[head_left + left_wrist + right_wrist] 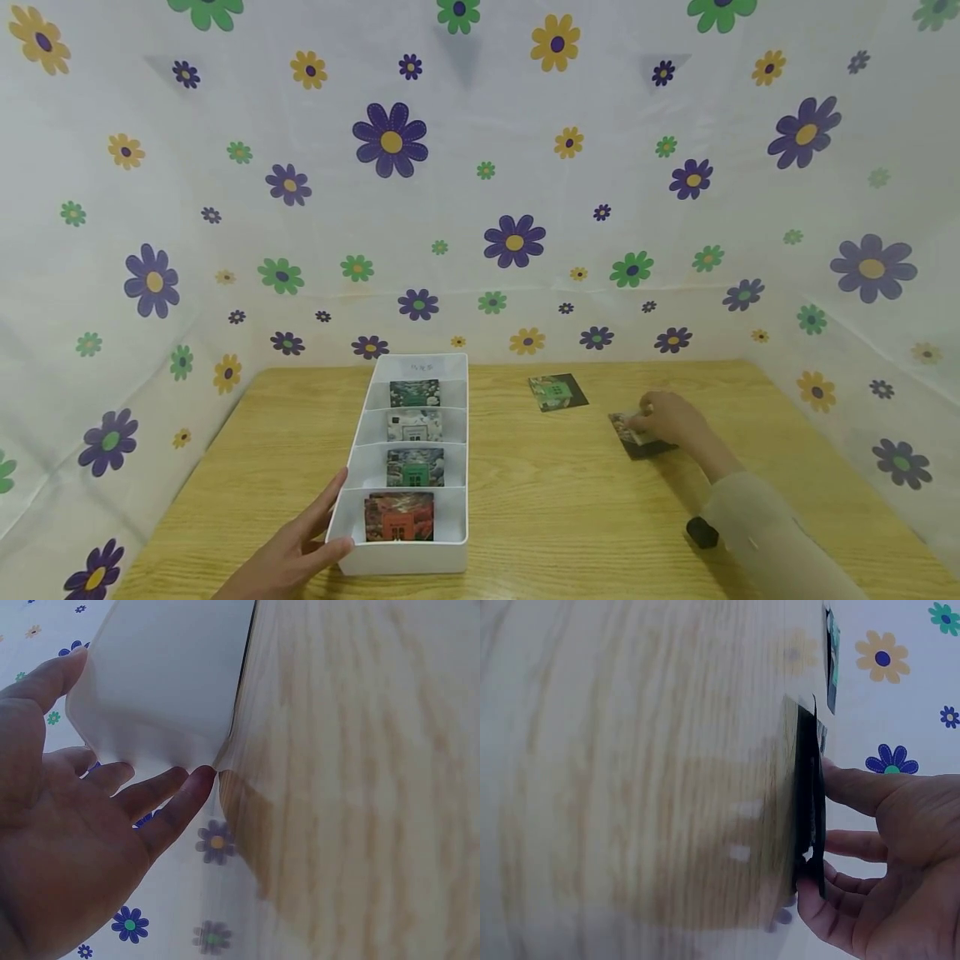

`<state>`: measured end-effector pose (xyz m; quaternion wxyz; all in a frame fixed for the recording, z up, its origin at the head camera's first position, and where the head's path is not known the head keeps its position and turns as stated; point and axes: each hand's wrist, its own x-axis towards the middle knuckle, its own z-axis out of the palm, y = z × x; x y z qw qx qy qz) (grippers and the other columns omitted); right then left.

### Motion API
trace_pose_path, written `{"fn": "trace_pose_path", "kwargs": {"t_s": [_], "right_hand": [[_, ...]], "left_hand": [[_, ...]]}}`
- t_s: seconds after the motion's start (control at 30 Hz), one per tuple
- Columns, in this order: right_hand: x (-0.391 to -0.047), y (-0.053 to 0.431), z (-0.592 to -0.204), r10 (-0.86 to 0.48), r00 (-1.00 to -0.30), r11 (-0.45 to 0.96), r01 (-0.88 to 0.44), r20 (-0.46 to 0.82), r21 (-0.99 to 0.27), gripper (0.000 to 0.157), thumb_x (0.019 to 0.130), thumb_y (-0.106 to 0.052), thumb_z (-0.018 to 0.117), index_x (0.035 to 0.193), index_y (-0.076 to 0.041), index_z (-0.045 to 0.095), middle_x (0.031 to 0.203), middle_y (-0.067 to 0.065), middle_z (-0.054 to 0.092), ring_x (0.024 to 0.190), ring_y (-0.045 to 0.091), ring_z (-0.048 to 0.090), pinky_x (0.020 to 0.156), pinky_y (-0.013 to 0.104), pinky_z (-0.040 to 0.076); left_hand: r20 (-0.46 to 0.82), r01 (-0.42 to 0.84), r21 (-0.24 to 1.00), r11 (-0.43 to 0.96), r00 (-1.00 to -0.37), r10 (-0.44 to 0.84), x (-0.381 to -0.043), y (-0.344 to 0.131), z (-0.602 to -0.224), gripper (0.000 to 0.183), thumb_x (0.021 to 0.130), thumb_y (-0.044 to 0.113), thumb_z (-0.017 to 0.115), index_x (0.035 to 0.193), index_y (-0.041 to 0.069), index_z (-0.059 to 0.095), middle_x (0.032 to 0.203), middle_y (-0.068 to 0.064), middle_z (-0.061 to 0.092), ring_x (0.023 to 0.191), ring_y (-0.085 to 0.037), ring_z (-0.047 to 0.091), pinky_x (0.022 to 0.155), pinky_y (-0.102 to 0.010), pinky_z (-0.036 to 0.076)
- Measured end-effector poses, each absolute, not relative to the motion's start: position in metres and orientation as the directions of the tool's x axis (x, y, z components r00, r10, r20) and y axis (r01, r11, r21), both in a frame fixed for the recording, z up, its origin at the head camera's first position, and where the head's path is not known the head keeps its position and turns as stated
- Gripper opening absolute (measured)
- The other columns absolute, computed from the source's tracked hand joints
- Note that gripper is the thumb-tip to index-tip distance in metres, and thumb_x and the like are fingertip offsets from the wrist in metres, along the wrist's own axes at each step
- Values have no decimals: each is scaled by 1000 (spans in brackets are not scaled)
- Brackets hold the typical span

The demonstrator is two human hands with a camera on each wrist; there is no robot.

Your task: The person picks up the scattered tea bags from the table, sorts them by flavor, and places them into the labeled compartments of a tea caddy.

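Observation:
A long white divided box (402,559) stands left of centre, with printed sachets upright in its compartments. My left hand (294,546) holds its near left corner, thumb at the front rim, fingers along the left side. In the left wrist view, the fingertips of that hand (75,817) touch the edge of the box (165,675). On the right, my right hand (671,419) pinches a dark printed sachet (628,433) close to the tabletop. From the right wrist, the sachet (819,802) appears edge-on, thumb and fingers of the right hand (900,847) at its edges.
Another green and dark sachet (558,392) lies flat toward the back of the wooden table (540,508). A small black object (702,532) shows beside the right sleeve (776,533). White flowered cloth (480,200) surrounds the table at the back and sides.

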<state>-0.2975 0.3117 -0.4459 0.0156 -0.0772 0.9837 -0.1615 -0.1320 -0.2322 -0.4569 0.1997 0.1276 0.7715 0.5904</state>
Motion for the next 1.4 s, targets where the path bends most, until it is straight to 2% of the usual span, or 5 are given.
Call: {"fn": "trace_pose_path", "kwargs": {"t_s": [0.33, 0.43, 0.7, 1.17, 1.4], "right_hand": [[-303, 314, -452, -118, -993, 896, -94, -29, -434, 67, 81, -37, 70, 113, 19, 51, 112, 36, 53, 102, 50, 50, 84, 54, 42], [-305, 317, -455, -92, -995, 873, -66, -31, -483, 61, 81, -33, 70, 112, 17, 54, 112, 35, 53, 102, 50, 49, 84, 55, 41], [-296, 322, -451, -95, -994, 624, -23, -46, -781, 31, 87, -12, 64, 105, 14, 63, 96, 19, 63, 75, 20, 57, 65, 32, 49], [-291, 321, -430, -174, -976, 525, 19, -129, -851, 27, 91, -12, 61, 106, 10, 60, 92, 13, 63, 78, 19, 58, 69, 34, 51], [-294, 316, -413, -191, -977, 557, -25, -99, -830, 30, 90, -21, 63, 106, 4, 62, 92, 11, 63, 80, 21, 58, 71, 35, 51]], "left_hand": [[-189, -78, 958, 275, -894, 405, -132, -232, -457, 70, 100, 24, 45, 150, 30, -3, 153, -21, 3, 131, -44, 23, 91, -51, 41], [-177, -69, 964, 258, -890, 419, -132, -232, -457, 70, 100, 22, 45, 150, 30, -4, 152, -23, 4, 130, -44, 25, 89, -48, 43], [-150, -38, 967, 253, -886, 438, -133, -233, -457, 71, 100, 20, 45, 150, 28, -4, 151, -25, 4, 129, -44, 25, 86, -44, 45], [-118, 2, 969, 247, -876, 467, -132, -234, -457, 71, 100, 17, 44, 150, 24, -6, 150, -28, 3, 129, -46, 27, 85, -40, 46], [-165, -43, 959, 281, -890, 426, -132, -232, -456, 71, 100, 22, 45, 150, 27, -5, 152, -24, 3, 131, -44, 23, 91, -48, 42]]}}
